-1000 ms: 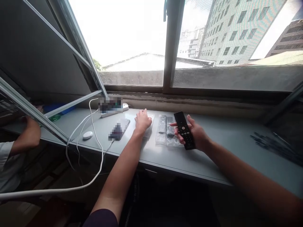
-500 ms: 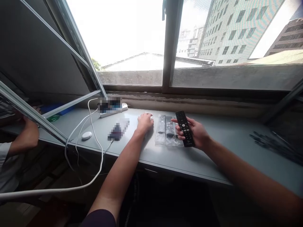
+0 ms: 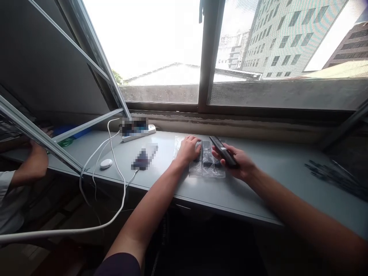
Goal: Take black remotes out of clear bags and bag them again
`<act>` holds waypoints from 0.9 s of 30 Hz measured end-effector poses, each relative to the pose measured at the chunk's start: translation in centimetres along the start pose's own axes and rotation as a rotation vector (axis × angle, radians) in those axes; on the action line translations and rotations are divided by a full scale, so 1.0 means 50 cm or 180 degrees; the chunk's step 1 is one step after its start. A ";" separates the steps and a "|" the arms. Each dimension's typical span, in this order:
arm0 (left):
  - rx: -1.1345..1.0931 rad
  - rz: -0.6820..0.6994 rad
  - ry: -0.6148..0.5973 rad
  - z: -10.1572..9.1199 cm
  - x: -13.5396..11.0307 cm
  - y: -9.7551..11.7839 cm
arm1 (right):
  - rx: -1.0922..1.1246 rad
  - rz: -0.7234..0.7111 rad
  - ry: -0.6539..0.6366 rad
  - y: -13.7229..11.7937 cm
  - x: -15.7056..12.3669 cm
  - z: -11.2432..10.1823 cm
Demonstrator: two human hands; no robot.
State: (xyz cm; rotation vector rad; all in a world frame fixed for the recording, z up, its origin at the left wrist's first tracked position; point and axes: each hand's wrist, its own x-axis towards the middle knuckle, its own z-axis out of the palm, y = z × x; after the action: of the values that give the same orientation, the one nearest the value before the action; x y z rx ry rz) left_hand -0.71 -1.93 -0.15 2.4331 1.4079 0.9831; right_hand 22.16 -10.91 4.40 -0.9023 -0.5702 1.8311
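Observation:
My right hand is closed around a black remote control, held raised above the desk's right half and turned partly onto its edge, so its button face is mostly out of sight. My left hand lies palm down over the left part of some clear plastic bags, fingers bent a little and thumb apart. Inside these bags are dark remotes; one is partly covered by my left hand. A further piece of clear plastic shows left of my fingers.
On the grey desk are a blurred-out phone on a white cable, a round white disc and a power strip. Dark thin items lie right. A metal frame separates another person's arm.
My left hand has slid right, from the loose plastic onto the bagged remotes. My right hand has rolled the remote so its buttons no longer face me.

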 end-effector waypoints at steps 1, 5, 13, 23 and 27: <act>0.0041 -0.0086 -0.0037 0.001 -0.001 0.000 | -0.0015 -0.0094 -0.0084 0.001 0.001 -0.002; 0.0203 -0.0574 -0.0123 -0.003 -0.003 -0.006 | -0.0087 -0.0304 -0.0356 0.002 -0.005 -0.003; 0.0624 -0.1019 -0.0517 -0.019 -0.011 -0.044 | -0.0232 -0.0267 -0.0467 0.005 -0.017 0.004; 0.0757 -0.1042 -0.0689 -0.033 -0.018 -0.053 | -0.0205 -0.0123 -0.0293 0.005 -0.017 0.012; 0.0763 -0.1099 -0.0678 -0.028 -0.020 -0.055 | -0.0337 -0.0291 -0.0353 0.005 -0.021 0.012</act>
State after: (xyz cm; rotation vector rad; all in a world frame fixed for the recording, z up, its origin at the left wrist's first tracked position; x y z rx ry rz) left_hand -3.90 -1.49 -0.74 2.2484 1.8683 0.4883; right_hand 21.81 -11.94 4.92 -0.8339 -0.7718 1.7895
